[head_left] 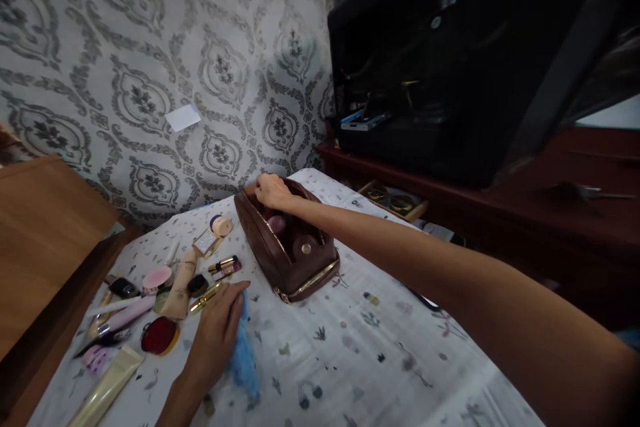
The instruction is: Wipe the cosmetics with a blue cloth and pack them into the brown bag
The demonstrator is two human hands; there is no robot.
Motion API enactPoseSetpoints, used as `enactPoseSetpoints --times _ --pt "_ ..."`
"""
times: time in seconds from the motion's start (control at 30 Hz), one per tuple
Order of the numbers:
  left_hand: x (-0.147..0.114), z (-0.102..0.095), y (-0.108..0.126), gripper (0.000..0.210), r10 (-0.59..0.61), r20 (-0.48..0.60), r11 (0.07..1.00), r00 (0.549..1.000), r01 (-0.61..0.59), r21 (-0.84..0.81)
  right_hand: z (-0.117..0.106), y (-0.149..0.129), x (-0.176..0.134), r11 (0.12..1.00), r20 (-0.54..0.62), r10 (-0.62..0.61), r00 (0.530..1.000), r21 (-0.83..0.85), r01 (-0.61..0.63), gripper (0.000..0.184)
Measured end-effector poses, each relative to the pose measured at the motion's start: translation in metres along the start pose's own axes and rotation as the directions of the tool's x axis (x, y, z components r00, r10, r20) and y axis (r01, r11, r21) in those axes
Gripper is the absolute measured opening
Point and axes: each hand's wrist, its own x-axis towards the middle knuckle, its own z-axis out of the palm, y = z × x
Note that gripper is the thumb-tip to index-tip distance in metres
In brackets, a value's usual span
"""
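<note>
A brown makeup bag (265, 243) lies unzipped on the patterned cloth, with a few items showing inside, a purplish one among them. My right hand (273, 191) reaches into its far end, fingers curled down; whatever they hold is hidden. Beside the bag, my left hand (215, 327) is closed on a light blue cloth (244, 357) that hangs out below the fingers. Just beyond that hand lie a gold lipstick tube (204, 299) and a dark-and-gold cosmetic tube (225, 267). A beige tube (179, 287) and a red round compact (160, 335) are to its left.
More cosmetics spread left: a pink compact (158, 278), a purple-handled brush (127, 315), a gold squeeze tube (107, 387), a palette (207, 242) and a round jar (221, 225). A black television (450, 80) stands on a dark red cabinet (550, 193) at right. Wooden furniture (55, 233) borders the left.
</note>
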Motion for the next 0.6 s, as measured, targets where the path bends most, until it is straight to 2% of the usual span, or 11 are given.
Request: enactPoseSetpoints --times 0.4,0.6 --pt "-0.008 0.004 -0.011 0.035 -0.106 0.032 0.992 0.994 0.108 -0.062 0.003 0.011 0.009 0.997 0.033 0.024 0.999 0.077 -0.027 0.023" --pt "-0.009 0.003 -0.011 0.035 -0.141 0.039 0.986 0.989 0.144 -0.09 0.005 0.013 0.009 0.997 0.01 0.014 1.0 0.082 -0.015 0.022"
